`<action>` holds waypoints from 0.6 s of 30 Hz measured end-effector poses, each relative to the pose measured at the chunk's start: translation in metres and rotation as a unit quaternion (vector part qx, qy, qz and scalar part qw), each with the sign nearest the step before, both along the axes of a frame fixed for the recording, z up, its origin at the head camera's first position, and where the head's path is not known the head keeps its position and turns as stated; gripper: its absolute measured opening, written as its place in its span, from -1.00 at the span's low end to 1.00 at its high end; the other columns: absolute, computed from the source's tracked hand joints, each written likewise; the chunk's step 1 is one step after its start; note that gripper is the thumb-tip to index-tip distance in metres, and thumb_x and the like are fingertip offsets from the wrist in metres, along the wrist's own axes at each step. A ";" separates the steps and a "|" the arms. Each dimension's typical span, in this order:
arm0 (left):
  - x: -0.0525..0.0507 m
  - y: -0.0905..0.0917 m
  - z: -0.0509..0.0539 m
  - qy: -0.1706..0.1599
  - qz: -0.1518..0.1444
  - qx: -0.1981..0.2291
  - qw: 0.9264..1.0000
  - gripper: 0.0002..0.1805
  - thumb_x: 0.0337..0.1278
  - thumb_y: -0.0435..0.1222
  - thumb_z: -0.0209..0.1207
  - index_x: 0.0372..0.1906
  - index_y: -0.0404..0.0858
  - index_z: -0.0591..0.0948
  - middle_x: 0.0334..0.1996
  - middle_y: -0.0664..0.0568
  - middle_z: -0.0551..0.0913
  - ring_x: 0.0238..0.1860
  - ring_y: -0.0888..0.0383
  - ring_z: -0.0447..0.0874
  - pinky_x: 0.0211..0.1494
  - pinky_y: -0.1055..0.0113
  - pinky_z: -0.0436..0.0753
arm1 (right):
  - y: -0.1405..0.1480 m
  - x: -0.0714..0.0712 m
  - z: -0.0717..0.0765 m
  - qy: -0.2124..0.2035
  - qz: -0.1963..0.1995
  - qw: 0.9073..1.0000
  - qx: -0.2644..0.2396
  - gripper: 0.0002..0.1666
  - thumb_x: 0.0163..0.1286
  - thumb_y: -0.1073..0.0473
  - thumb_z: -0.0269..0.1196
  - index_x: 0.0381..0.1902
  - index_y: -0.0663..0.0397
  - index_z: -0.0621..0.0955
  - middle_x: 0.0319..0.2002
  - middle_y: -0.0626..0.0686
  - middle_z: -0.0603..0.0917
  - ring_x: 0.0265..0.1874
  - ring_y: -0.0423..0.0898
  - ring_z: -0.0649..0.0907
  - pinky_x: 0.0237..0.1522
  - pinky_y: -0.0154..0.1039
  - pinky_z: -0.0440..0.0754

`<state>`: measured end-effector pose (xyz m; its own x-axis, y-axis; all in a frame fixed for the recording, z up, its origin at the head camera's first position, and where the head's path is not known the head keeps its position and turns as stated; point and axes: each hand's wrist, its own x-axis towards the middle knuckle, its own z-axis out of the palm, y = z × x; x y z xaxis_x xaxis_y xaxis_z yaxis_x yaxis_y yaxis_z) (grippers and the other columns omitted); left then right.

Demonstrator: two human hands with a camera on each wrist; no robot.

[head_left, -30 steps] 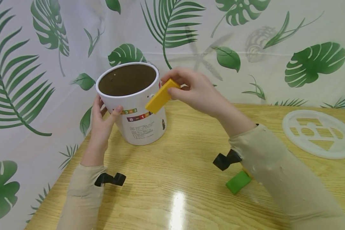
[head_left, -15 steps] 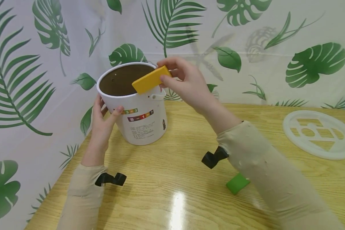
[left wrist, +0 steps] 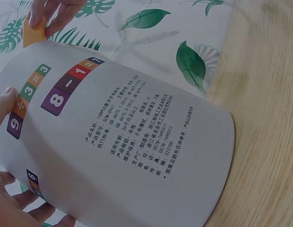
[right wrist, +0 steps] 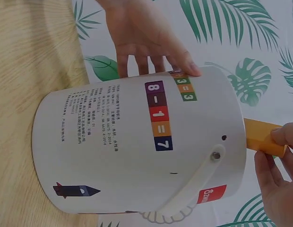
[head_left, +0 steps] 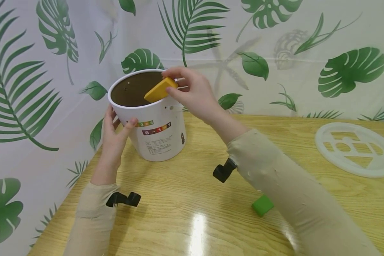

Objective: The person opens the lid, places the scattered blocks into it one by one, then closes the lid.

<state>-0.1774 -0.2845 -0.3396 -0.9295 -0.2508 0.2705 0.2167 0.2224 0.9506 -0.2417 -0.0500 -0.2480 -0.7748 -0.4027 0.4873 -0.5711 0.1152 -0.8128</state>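
Note:
A white bucket (head_left: 156,142) with printed sums stands on the table at the left. My left hand (head_left: 113,138) holds its left side, thumb (left wrist: 5,103) on the front and fingers round behind. Between the thumb and fingers of my right hand (head_left: 195,92) is a yellow rectangular block (head_left: 160,90), pinched at one end. The block slants down over the bucket's right rim, its lower end inside the opening. In the right wrist view the block (right wrist: 262,137) partly disappears behind the rim. The bottom of the bucket's inside is hidden.
A green block (head_left: 262,205) lies on the wooden table (head_left: 166,213), close to my right forearm. At the far right lies a round translucent plate (head_left: 326,156) with shaped cut-outs. A leaf-patterned cloth (head_left: 288,96) hangs behind. The bucket's white handle (right wrist: 193,179) hangs at its side.
My right hand has moved left with the yellow block, from in front of the bucket's right side up over the rim, and the block's end has dipped inside. My left hand stays put.

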 end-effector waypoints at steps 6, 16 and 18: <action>0.001 0.000 0.000 0.003 0.000 0.001 1.000 -0.03 0.12 -0.02 0.27 0.51 0.16 -0.08 0.47 0.09 -0.04 0.41 -0.03 -0.02 0.37 -0.10 0.15 | -0.009 -0.003 -0.003 0.021 0.008 1.000 0.014 -0.64 0.29 0.33 0.27 0.06 0.16 0.59 0.02 0.01 0.62 -0.10 -0.16 0.63 -0.05 -0.39 0.58; 0.000 0.001 0.000 0.002 0.000 0.002 1.000 -0.03 0.12 -0.03 0.27 0.51 0.16 -0.08 0.47 0.08 -0.04 0.42 -0.04 -0.02 0.37 -0.10 0.15 | -0.014 -0.005 -0.007 0.017 0.006 0.999 0.045 -0.61 0.28 0.30 0.30 0.08 0.15 0.60 -0.01 0.00 0.61 -0.17 -0.20 0.61 -0.10 -0.44 0.57; -0.001 0.000 0.000 0.001 0.000 0.000 1.000 -0.03 0.13 -0.03 0.27 0.51 0.16 -0.08 0.47 0.09 -0.04 0.42 -0.04 -0.02 0.37 -0.11 0.15 | -0.014 -0.005 -0.007 0.016 0.007 0.999 0.047 -0.62 0.28 0.29 0.30 0.07 0.15 0.59 -0.03 0.00 0.62 -0.19 -0.21 0.62 -0.11 -0.43 0.57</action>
<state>-0.1782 -0.2843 -0.3396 -0.9287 -0.2513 0.2726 0.2187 0.2224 0.9501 -0.2471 -0.0636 -0.2554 -0.7537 -0.4586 0.4708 -0.5982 0.1819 -0.7805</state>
